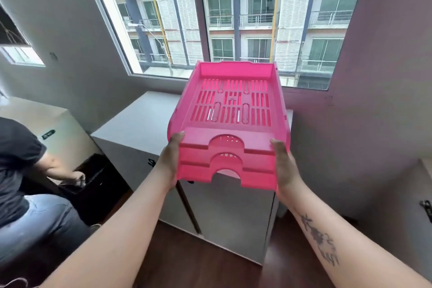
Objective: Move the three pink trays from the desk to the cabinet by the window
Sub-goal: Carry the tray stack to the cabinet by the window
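Three pink slotted trays are nested in one stack, held out in front of me over the grey cabinet under the window. My left hand grips the stack's left front corner. At the right front corner my right hand holds it too. The stack's front edge hangs past the cabinet's front, and I cannot tell whether its far end touches the cabinet top. The trays are empty.
A large window rises behind the cabinet. A seated person in a dark shirt is at the left beside a desk and a black bin. Purple wall stands to the right; dark wood floor lies below.
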`<act>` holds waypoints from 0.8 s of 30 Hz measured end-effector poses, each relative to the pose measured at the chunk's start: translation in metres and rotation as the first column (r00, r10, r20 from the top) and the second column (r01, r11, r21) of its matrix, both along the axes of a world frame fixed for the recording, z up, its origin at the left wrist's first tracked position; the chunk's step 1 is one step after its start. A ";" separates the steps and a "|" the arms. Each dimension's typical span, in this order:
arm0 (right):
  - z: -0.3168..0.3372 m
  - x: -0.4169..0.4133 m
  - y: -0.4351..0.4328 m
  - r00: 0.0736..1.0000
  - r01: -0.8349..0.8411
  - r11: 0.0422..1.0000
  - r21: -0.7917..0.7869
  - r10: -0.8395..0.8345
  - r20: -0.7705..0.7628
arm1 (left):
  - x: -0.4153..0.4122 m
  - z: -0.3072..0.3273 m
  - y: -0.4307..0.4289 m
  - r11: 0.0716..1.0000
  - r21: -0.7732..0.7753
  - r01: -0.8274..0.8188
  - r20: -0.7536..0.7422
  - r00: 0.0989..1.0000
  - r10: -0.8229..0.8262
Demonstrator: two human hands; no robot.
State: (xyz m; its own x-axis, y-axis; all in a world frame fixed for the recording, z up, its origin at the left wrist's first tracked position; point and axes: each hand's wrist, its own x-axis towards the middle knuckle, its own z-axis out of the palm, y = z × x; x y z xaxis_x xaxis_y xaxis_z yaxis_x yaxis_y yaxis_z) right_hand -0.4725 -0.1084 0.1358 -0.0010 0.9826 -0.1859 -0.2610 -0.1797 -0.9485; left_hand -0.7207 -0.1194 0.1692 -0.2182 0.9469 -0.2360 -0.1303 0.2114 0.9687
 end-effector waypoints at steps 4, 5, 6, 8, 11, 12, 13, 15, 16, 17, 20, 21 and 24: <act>-0.017 -0.059 0.032 0.998 0.052 0.998 -0.036 -0.051 0.035 | -0.060 -0.018 0.041 0.998 -0.055 0.033 -0.010 0.999 -0.034; -0.019 -0.072 0.040 0.996 0.074 0.996 -0.046 -0.072 0.050 | -0.073 -0.024 0.053 0.997 -0.062 0.042 -0.011 0.999 -0.043; -0.020 -0.083 0.048 0.994 0.097 0.994 -0.056 -0.093 0.064 | -0.084 -0.029 0.065 0.996 -0.071 0.056 -0.006 0.998 -0.056; -0.022 -0.098 0.065 0.988 0.139 0.987 -0.081 -0.133 0.080 | -0.100 -0.037 0.088 0.990 -0.098 0.098 0.013 0.995 -0.097; -0.027 -0.110 0.085 0.971 0.227 0.965 -0.130 -0.214 0.105 | -0.112 -0.045 0.115 0.982 -0.130 0.137 0.026 0.991 -0.135; -0.028 -0.113 0.090 0.965 0.252 0.956 -0.151 -0.236 0.116 | -0.114 -0.049 0.122 0.981 -0.136 0.136 0.021 0.991 -0.134; -0.029 -0.116 0.094 0.959 0.273 0.948 -0.164 -0.254 0.129 | -0.115 -0.052 0.128 0.981 -0.143 0.128 0.013 0.992 -0.127; -0.025 -0.122 0.098 0.952 0.290 0.942 -0.169 -0.265 0.155 | -0.118 -0.054 0.137 0.979 -0.159 0.131 -0.004 0.991 -0.133; -0.023 -0.124 0.098 0.950 0.289 0.943 -0.163 -0.262 0.168 | -0.120 -0.054 0.140 0.976 -0.161 0.147 -0.027 0.988 -0.153; -0.018 -0.127 0.097 0.948 0.287 0.947 -0.147 -0.259 0.183 | -0.121 -0.052 0.142 0.973 -0.158 0.167 -0.052 0.983 -0.177; 0.004 -0.127 0.093 0.937 0.277 0.959 -0.055 -0.257 0.236 | -0.126 -0.041 0.144 0.980 -0.096 0.176 -0.144 0.971 -0.189; 0.013 -0.123 0.095 0.929 0.271 0.963 -0.010 -0.258 0.267 | -0.127 -0.035 0.146 0.984 -0.062 0.168 -0.189 0.966 -0.177; 0.040 -0.109 0.112 0.888 0.221 0.968 0.118 -0.250 0.386 | -0.131 -0.012 0.154 0.990 0.023 0.139 -0.311 0.942 -0.125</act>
